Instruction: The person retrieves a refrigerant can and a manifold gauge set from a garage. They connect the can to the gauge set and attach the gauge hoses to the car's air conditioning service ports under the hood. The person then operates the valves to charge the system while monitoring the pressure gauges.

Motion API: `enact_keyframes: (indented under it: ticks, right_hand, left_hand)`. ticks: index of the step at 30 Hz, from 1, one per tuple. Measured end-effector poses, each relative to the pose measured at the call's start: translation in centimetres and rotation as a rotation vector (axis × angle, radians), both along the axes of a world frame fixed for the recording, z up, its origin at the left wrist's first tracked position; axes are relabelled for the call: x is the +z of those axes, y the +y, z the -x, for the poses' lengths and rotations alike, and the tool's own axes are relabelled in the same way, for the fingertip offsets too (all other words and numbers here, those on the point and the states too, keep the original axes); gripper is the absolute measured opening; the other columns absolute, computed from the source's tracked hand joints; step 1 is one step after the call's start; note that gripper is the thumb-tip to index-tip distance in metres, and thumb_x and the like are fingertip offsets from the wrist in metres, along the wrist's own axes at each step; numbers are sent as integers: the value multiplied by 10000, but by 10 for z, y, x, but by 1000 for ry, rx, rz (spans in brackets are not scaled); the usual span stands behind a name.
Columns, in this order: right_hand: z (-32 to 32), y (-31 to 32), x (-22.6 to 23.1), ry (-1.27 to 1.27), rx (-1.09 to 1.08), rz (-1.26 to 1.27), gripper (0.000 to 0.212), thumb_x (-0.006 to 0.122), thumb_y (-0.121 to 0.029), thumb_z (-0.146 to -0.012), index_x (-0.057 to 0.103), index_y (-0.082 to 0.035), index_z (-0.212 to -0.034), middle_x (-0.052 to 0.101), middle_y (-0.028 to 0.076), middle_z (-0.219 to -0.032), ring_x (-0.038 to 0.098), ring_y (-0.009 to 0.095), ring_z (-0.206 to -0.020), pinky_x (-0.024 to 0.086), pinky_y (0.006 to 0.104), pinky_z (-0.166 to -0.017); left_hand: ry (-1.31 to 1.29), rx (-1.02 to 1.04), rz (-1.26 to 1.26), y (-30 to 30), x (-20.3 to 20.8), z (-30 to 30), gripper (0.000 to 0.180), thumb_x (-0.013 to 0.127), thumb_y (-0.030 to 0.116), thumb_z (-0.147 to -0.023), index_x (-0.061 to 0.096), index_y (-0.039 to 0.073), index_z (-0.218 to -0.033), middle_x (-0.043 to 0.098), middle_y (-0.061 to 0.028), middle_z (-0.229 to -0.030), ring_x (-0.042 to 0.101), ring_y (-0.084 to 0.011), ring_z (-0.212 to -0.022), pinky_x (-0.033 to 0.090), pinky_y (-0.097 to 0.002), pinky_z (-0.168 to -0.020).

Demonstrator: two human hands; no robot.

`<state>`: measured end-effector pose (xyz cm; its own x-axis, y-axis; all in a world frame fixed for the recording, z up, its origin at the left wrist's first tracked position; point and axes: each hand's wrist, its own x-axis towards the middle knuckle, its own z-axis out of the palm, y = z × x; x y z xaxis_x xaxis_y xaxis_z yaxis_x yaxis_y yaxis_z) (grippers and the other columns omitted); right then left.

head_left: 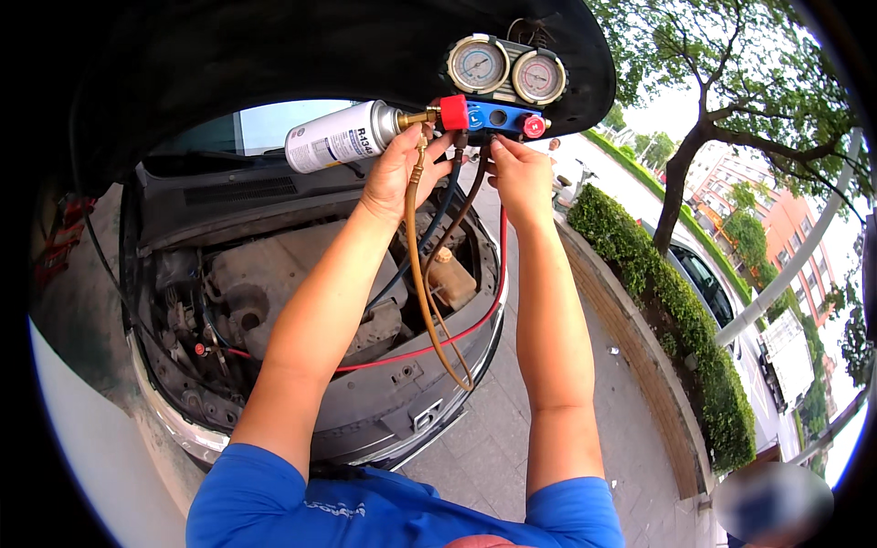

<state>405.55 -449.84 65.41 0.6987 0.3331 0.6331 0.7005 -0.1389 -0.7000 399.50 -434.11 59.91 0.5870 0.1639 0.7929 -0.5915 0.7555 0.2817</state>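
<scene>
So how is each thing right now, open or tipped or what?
Black car hood: raised
White metal can: tipped sideways
Blue metal gauge block with two round dials: upright
Tan rubber hose: looping down
Red rubber hose: curving across the car's front
Yellowish plastic tank: capped
Left hand: touching the tan hose's top
Right hand: fingers bent below the gauge block

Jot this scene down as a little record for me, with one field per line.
Place: outdoors, at a car with its hood raised
Left hand: at the brass fitting beside the can; exact grip partly hidden
Right hand: fingertips at the underside of the gauge set
Gauges: two round dials, side by side
Can: white, tilted, nozzle end toward the gauge set
Hoses: a yellow-brown hose and a red hose, among others
Background: hedge, tree
</scene>
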Motion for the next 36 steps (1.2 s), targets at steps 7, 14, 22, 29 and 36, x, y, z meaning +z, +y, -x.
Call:
enact_keyframes:
  ticks: [7, 14, 22, 29, 36]
  right_hand:
    - [26, -10, 20, 315, 108, -50, 276, 595, -157, -929, 634, 54, -1103, 682, 121, -976, 677, 228, -795, 581, 344, -670]
    - [27, -5, 24, 411, 120, -78, 257, 603, -154, -922, 625, 47, -1079, 668, 141, -1005, 676, 267, -850, 582, 381, -719]
    - [23, -5, 23, 461, 141, -107, 238, 579, -152, -935, 611, 43, -1068, 663, 140, -1008, 668, 281, -871, 570, 405, -752]
    - [8, -7, 27, 628, 162, -146, 207, 586, -149, -926, 594, -27, -1092, 665, 88, -1016, 645, 236, -828, 550, 393, -731]
    - [15, 0, 19, 752, 212, -275, 110, 573, -169, -937, 604, -97, -1015, 644, 18, -1010, 583, 205, -911, 481, 389, -757]
  left_hand:
    - [43, 3, -32, 1, 8, 13, 283, 586, 347, -901, 638, 169, -1115, 590, 14, -1247, 443, -273, -1258, 332, -559, -1006]
    - [51, -46, -14, 7, 8, 10, 314, 543, 335, -927, 596, 161, -1183, 568, -7, -1277, 449, -286, -1257, 335, -541, -1001]
    - [44, -22, -31, 9, 7, 7, 373, 516, 335, -939, 539, 150, -1262, 559, 15, -1286, 458, -292, -1250, 348, -543, -988]
    - [90, -22, -4, 2, 7, 8, 385, 500, 333, -949, 514, 151, -1288, 549, 16, -1298, 461, -288, -1250, 353, -551, -985]
    - [142, -9, 25, 0, 7, 11, 372, 517, 332, -942, 521, 150, -1267, 552, 19, -1288, 466, -284, -1245, 348, -549, -989]
